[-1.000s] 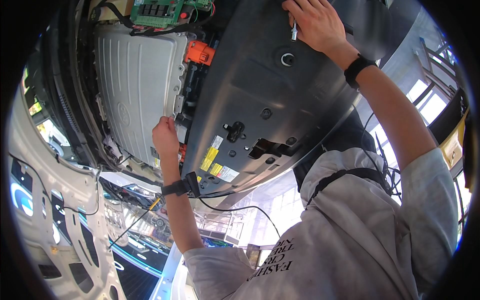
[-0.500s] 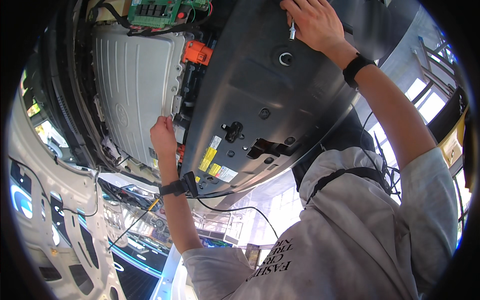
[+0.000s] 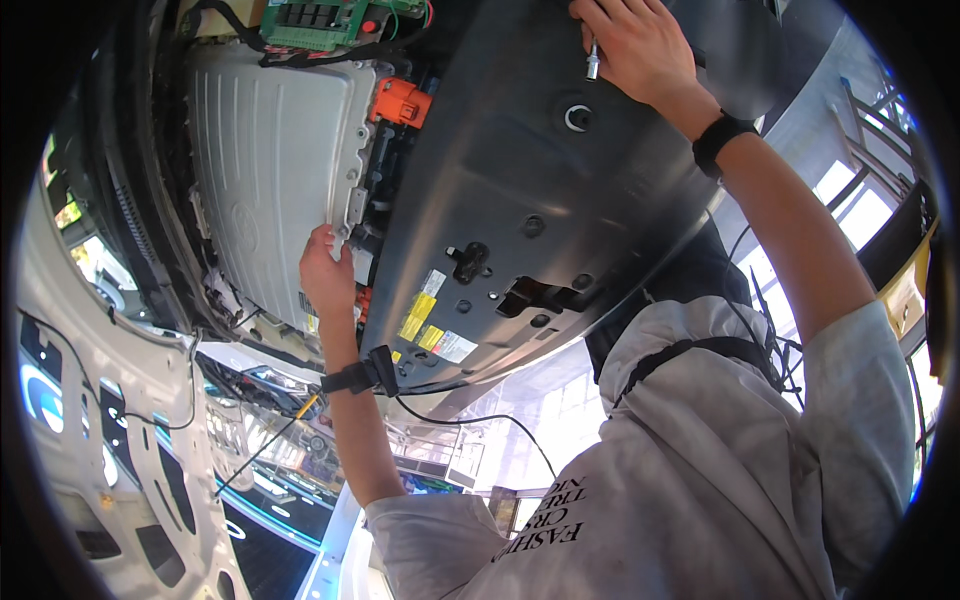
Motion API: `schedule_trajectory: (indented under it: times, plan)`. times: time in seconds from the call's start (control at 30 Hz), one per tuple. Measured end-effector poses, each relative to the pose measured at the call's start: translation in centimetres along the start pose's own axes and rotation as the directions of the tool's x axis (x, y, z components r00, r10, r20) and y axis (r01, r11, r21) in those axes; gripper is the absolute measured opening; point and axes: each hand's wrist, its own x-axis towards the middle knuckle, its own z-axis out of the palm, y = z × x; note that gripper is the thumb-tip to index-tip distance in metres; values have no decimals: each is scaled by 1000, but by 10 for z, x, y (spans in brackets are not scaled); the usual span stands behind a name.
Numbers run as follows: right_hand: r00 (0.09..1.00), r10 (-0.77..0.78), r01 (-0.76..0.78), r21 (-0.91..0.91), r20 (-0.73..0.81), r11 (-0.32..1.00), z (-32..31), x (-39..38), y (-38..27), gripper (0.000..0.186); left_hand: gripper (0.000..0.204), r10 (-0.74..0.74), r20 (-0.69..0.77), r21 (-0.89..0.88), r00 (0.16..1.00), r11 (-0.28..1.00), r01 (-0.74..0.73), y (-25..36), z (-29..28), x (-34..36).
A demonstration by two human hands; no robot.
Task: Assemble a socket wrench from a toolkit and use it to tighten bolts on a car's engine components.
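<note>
My left hand (image 3: 328, 275) is at the flanged right edge of a ribbed grey metal cover (image 3: 270, 150). Its thumb and fingertips are apart there, beside a small fastening point on the flange. Whether anything tiny lies between them is too small to tell. My right hand (image 3: 645, 50) rests over a large dark plastic panel (image 3: 480, 190), its fingers curled around a socket tool. The shiny metal socket end (image 3: 593, 62) sticks out below the fingers; the rest of the tool is hidden in the hand. A round hole (image 3: 577, 118) in the panel lies just below it.
An orange connector (image 3: 402, 102) sits on the cover's right side. Above it is a green circuit board (image 3: 315, 22) with black cables. Yellow and white labels (image 3: 425, 310) mark the dark panel. A thin black cable (image 3: 470, 420) runs from my left wristband (image 3: 350, 378). Pale perforated bodywork (image 3: 130, 420) stands at lower left.
The fingers of my left hand have gone from closed together to apart at the cover's edge. My right hand keeps its hold on the socket tool, and the view has shifted slightly.
</note>
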Motion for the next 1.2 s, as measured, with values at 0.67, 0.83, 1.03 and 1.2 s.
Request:
schedule_trajectory:
  times: [0.67, 0.83, 1.03, 1.2]
  plan:
    - [1000, -13, 12, -26, -15, 1000, 1, 2, -3, 20, 15, -288, 124, 10, 950, 957, 289, -48, 15, -35]
    - [1000, -9, 9, -4, -7, 1000, -1, 2, -2, 19, 23, -308, 211, 247, 928, 935, 254, -42, 16, -30]
    - [999, -24, 24, -17, -33, 1000, 0, 2, -1, 19, 33, -395, 289, 330, 872, 896, 296, -36, 12, -27]
    - [1000, -1, 1, 13, -12, 1000, -2, 1, 0, 20, 31, -346, 238, 265, 908, 922, 281, -35, 21, -33]
